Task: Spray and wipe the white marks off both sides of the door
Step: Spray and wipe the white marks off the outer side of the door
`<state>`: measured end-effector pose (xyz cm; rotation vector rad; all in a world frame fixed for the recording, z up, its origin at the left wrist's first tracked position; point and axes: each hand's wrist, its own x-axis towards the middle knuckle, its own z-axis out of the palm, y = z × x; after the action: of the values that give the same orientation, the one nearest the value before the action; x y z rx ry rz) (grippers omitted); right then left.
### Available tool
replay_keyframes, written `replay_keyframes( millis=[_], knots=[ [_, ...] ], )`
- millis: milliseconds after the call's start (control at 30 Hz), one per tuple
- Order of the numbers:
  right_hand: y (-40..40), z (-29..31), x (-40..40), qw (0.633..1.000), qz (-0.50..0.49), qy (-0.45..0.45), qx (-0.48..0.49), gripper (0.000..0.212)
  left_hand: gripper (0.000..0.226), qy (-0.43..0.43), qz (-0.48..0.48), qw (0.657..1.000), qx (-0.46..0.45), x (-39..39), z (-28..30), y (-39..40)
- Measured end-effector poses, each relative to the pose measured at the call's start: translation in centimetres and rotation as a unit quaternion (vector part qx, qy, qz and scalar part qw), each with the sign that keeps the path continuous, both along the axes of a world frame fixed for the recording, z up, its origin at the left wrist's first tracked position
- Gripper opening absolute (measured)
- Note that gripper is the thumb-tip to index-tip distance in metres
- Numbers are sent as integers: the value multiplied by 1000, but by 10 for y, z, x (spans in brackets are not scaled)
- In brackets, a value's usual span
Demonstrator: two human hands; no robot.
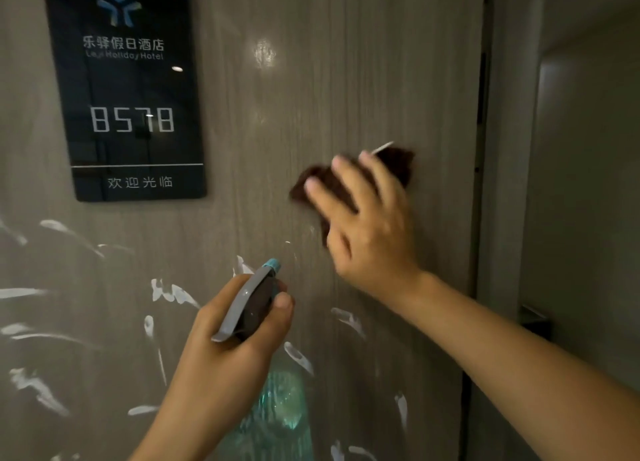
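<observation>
The grey wood-grain door (277, 114) fills the view. White marks (173, 292) streak its lower half, from the left edge across to below my right forearm. My right hand (367, 225) presses a dark brown cloth (398, 159) flat against the door with fingers spread, right of centre. My left hand (228, 339) grips a spray bottle (252, 304) by its grey trigger head, teal nozzle pointing up at the door. The bottle's clear teal body (280, 401) hangs below the hand.
A black room-number plate (128, 89) reading 8578 is fixed on the upper left of the door. The door's right edge and frame (485, 183) run vertically, with a dark handle part (536, 318) beyond it and a grey wall further right.
</observation>
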<state>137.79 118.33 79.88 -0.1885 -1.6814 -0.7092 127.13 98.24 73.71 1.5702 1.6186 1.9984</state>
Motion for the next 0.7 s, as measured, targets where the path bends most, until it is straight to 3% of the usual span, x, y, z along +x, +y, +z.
replay_keyframes(
  millis=[100, 167, 267, 367, 433, 567, 633, 700],
  knots=[
    [3, -36, 6, 987, 10, -139, 82, 46, 33, 0, 10, 1000, 3, -5, -1, -9],
    [8, -25, 13, 982, -1, -163, 97, 46, 33, 1, 16, 1000, -6, -9, -1, -17],
    [7, 19, 11, 1000, -5, -20, 15, 49, 27, 8, 30, 999, -9, -14, 0, -26],
    [-2, 44, -2, 992, -5, 106, -72, 52, 27, -2, 47, 999, -4, -19, 0, -31],
    [-9, 27, -12, 996, -6, 69, -49, 54, 28, 4, 50, 999, -1, -22, -1, -32],
    [-9, -26, -7, 988, -12, -139, 63, 53, 40, -4, 45, 999, 4, -24, -3, -31],
    [-2, -19, 3, 984, -27, -154, 88, 51, 49, -13, 43, 999, -1, -23, -4, -30],
    [3, 1, 10, 993, -42, -92, 56, 49, 46, -15, 43, 999, -7, -23, -6, -30]
  ],
)
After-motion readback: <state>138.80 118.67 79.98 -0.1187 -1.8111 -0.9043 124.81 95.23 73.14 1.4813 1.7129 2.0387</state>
